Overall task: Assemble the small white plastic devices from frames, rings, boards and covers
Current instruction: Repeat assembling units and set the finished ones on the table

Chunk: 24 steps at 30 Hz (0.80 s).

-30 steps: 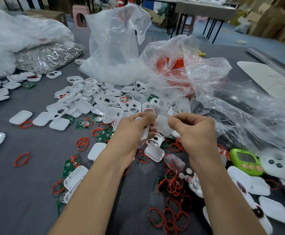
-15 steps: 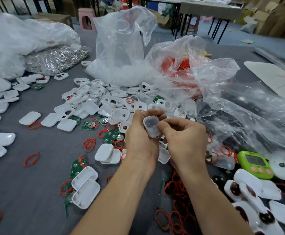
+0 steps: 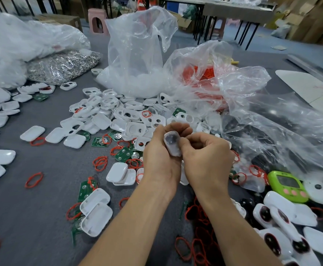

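Both hands are up in the middle of the view, over the grey table (image 3: 51,169), and they share one small white casing (image 3: 173,144). The left hand (image 3: 160,162) grips it with fingers curled round its far edge, while the right hand (image 3: 206,160) pinches its near side, thumb pressed against the face. A dark round patch shows on that pale face; the fingers cover its back and lower end. At twelve o'clock from the hands lies a heap of white frames (image 3: 118,112) with window cut-outs, and beyond it stands a tall clear bag (image 3: 137,54) with white parts at its bottom. At one o'clock a second bag (image 3: 204,77) holds red material, and at three o'clock a big crumpled plastic sheet (image 3: 281,121) sprawls across the table, hiding much of what lies under it. Green boards (image 3: 123,154) and loose red rings (image 3: 100,163) are scattered at nine o'clock, just beside the left hand. White covers (image 3: 96,212) sit at seven o'clock, two of them overlapping. At ten o'clock, well away, there's a bag of shiny metal bits (image 3: 60,66). At four o'clock sit a green timer (image 3: 287,186) and a cluster of white devices (image 3: 277,223) with dark round openings. The forearms cross over more red rings at six o'clock.
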### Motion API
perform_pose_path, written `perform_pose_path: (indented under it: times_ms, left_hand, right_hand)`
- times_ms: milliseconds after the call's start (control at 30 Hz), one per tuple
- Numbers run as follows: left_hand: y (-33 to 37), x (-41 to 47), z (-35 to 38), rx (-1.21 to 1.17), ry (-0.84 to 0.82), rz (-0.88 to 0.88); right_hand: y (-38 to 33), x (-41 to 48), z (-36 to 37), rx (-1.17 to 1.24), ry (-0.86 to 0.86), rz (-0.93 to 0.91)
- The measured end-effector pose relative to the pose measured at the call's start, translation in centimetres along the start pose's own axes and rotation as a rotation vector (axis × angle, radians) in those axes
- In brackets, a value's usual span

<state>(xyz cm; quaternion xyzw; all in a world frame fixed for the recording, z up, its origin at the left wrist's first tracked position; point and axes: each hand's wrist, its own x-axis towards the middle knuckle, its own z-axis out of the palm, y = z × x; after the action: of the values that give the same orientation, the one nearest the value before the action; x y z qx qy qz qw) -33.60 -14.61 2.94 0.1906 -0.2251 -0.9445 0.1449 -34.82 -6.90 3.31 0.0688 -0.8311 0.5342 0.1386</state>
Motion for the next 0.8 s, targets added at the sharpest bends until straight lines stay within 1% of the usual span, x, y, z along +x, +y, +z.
perform_pose_path:
  times_ms: [133,267,367,600,667,733,800]
  left_hand:
    - [-0.1,-0.2,0.0,0.020,0.003,-0.022]
    - [0.0,-0.2,0.2,0.021,0.015,-0.023]
    - [0.1,-0.4,0.3,0.016,0.016,-0.031]
    - [0.1,-0.4,0.5,-0.058,-0.033,-0.110]
    - [0.3,-0.5,0.4,-0.035,-0.062,-0.117]
    - [0.6,-0.4,0.2,0.021,-0.079,-0.075]
    - [1.0,-0.1,-0.1,0.064,-0.069,-0.032]
  right_hand:
    - [0.2,0.1,0.0,0.022,0.031,0.006]
    - [0.3,0.1,0.1,0.041,0.013,0.003]
    - [0.3,0.2,0.2,0.001,0.022,-0.021]
    - [0.1,0.0,0.3,-0.131,0.046,-0.030]
    - [0.1,0.0,0.1,-0.077,0.034,-0.006]
    - [0.2,0.0,-0.3,0.004,0.049,0.036]
    - [0.5,0.3,-0.9,0.026,0.074,0.060]
